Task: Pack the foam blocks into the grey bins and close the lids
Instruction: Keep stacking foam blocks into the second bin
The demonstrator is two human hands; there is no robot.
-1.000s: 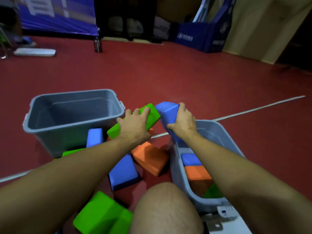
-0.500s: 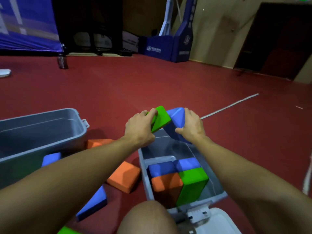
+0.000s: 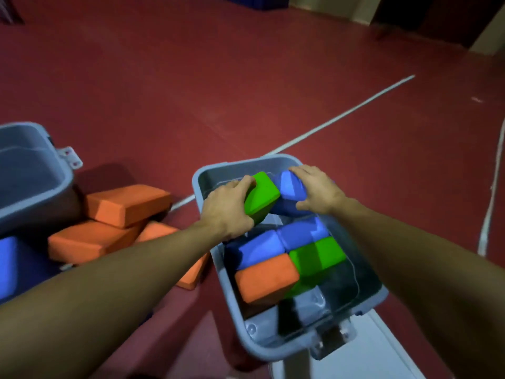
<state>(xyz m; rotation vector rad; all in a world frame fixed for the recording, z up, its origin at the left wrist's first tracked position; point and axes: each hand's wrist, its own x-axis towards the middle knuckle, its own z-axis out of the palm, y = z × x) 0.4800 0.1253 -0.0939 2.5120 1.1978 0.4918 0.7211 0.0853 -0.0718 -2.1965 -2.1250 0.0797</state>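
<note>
red flooring fills the frame. low centre, a grey bin (image 3: 216,258) holds blue, orange and green blocks. above them, the left hand (image 3: 228,212) grips a green block (image 3: 262,196), the right hand (image 3: 321,191) a blue block (image 3: 291,190). orange blocks (image 3: 123,201) and a second bin (image 3: 32,198) sit at left.

Left hand (image 3: 228,207) and right hand (image 3: 319,191) both gripping.

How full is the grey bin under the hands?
Partly full: the grey bin holds four packed blocks, with bare floor at both ends.
</note>
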